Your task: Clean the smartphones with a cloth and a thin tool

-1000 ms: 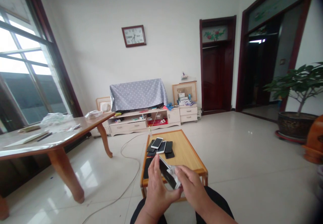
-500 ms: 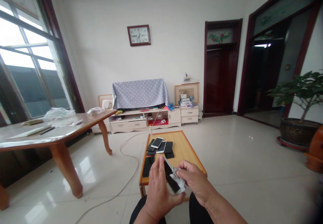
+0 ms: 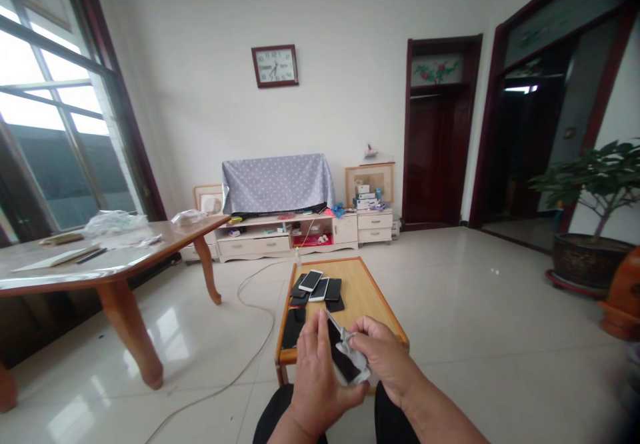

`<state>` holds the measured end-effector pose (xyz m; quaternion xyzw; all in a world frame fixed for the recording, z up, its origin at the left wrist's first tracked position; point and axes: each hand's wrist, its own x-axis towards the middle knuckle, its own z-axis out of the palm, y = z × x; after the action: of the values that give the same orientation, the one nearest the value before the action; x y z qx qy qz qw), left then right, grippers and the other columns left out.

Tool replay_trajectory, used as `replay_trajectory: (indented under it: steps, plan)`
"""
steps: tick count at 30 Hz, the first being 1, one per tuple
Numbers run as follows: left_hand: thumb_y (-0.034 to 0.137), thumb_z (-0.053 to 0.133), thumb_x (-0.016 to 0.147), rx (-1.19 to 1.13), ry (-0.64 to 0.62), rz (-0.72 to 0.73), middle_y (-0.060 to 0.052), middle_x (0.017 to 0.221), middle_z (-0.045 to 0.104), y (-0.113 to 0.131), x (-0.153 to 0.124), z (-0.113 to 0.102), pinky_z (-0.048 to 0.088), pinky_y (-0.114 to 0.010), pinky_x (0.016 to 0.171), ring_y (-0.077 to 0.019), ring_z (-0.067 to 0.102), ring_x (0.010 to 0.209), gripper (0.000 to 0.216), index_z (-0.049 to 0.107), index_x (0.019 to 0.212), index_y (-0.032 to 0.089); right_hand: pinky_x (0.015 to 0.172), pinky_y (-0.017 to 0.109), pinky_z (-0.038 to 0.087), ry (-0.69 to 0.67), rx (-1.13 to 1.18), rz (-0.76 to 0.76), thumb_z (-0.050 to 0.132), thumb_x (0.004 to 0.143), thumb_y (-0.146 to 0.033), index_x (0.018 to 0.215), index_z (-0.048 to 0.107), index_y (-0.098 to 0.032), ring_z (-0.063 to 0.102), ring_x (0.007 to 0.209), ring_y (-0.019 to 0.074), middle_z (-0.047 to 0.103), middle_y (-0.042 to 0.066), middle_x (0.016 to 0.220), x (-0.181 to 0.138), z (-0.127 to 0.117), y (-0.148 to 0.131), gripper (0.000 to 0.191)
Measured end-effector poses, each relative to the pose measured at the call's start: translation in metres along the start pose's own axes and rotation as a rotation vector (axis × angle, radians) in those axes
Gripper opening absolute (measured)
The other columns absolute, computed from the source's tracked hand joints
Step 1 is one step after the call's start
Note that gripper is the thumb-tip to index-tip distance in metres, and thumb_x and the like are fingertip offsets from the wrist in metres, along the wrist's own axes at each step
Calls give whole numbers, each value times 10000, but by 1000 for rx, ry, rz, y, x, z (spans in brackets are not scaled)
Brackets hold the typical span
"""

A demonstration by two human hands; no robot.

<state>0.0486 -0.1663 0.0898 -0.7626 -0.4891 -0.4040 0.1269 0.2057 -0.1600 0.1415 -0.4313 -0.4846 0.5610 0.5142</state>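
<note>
My left hand (image 3: 315,377) grips a dark-screened phone (image 3: 341,359) from behind, tilted with its screen facing right. My right hand (image 3: 385,359) pinches a crumpled white cloth (image 3: 349,349) and presses it against the phone's screen. Both hands hover over the near end of a small wooden table (image 3: 367,304). Farther along that table lies a cluster of several phones (image 3: 317,288), some white, some black. Another dark phone (image 3: 293,327) rests near the table's left edge.
A large wooden table (image 3: 105,272) with plastic bags and papers stands at left. A white cable (image 3: 250,337) trails across the glossy tiled floor. A low TV cabinet (image 3: 280,237) with a cloth-covered screen lines the far wall. A potted plant (image 3: 595,231) stands at right.
The view has shifted slightly. My right hand with the cloth has moved a little along the phone's screen, while my left hand keeps its hold.
</note>
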Motion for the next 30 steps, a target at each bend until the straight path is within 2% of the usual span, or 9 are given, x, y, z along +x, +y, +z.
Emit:
replay_trajectory:
  steps: [3,7,11,15,20,26,30]
  plan:
    - [480,817,557,-17,-17,39,-249,1536,391,6,-3,6,369,-596,1138,-431,363,1408,1311,128,1595,70,525,242,346,4,50,-4,644,718,-269,795,565,-195,462,558,107,556,-50,635,6,4,-5,133]
    - [408,799,566,-37,4,-47,-249,1527,383,-3,-1,1,379,-588,1129,-425,364,1410,1287,107,1598,75,520,234,337,-30,-27,29,645,697,-269,781,578,-191,473,562,110,567,-44,622,3,-1,3,132]
    - [407,777,593,-29,22,-93,-241,1529,378,-11,2,-5,385,-587,1124,-419,377,1405,1249,112,1601,89,522,232,333,-37,-44,72,641,678,-269,754,581,-189,490,568,115,593,-34,627,-2,-6,13,126]
    - [449,808,570,-12,-21,-10,-249,1540,377,2,-4,1,393,-576,1129,-428,362,1415,1309,101,1599,57,513,237,329,-21,37,31,648,689,-258,767,571,-195,470,542,106,559,-54,609,4,0,3,126]
    - [531,828,539,-10,-49,85,-246,1579,341,14,-11,12,407,-573,1118,-452,348,1425,1361,114,1604,74,555,248,387,-24,178,3,676,718,-285,806,565,-199,505,573,116,577,-52,641,15,8,-13,166]
    - [459,776,625,6,29,-14,-253,1534,385,-8,-1,2,373,-581,1128,-424,375,1408,1261,83,1601,61,540,239,355,-45,-46,29,641,697,-254,786,596,-188,502,572,115,601,-39,636,1,-5,2,120]
    - [434,753,655,-14,32,-54,-239,1545,375,-15,2,-4,374,-590,1120,-415,369,1417,1209,86,1605,95,531,231,344,-55,-91,75,644,668,-247,751,595,-188,504,572,117,596,-36,623,-3,-9,11,113]
